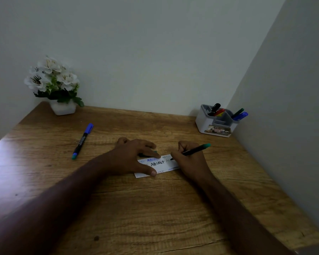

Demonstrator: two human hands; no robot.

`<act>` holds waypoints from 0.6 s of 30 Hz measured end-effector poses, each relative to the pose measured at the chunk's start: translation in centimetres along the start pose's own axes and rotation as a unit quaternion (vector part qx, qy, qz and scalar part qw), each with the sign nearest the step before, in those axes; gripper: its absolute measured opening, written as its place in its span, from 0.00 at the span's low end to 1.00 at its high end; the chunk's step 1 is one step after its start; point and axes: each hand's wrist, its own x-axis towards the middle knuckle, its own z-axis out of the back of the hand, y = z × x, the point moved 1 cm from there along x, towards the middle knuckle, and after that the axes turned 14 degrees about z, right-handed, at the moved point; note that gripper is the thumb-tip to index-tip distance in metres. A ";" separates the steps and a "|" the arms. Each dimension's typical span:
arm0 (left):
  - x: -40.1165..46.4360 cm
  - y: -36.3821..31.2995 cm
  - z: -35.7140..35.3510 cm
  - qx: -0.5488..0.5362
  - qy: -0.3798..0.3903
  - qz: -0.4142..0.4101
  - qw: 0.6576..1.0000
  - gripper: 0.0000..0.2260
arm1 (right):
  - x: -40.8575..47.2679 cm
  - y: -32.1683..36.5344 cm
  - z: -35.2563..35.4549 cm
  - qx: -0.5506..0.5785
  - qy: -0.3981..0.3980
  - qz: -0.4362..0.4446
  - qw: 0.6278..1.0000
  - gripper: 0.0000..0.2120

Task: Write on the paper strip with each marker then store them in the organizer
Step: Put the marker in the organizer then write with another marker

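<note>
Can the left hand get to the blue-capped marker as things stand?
Probably yes: the blue-capped marker lies in the open on the desk, nothing between. But the left hand presses down the paper strip, so it must let go.

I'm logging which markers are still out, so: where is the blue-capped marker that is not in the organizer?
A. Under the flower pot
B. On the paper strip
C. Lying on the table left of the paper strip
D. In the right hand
C: the blue-capped marker lies flat on the table, left of the paper strip, touched by neither of the hands.

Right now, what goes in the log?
right hand: writing, green marker | left hand: pressing paper strip | blue marker: on table
</note>
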 end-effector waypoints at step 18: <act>-0.1 0.1 -0.1 -0.009 -0.005 -0.006 1.000 0.31 | 0.0 -0.2 0.0 -0.002 -0.014 0.003 1.000 0.16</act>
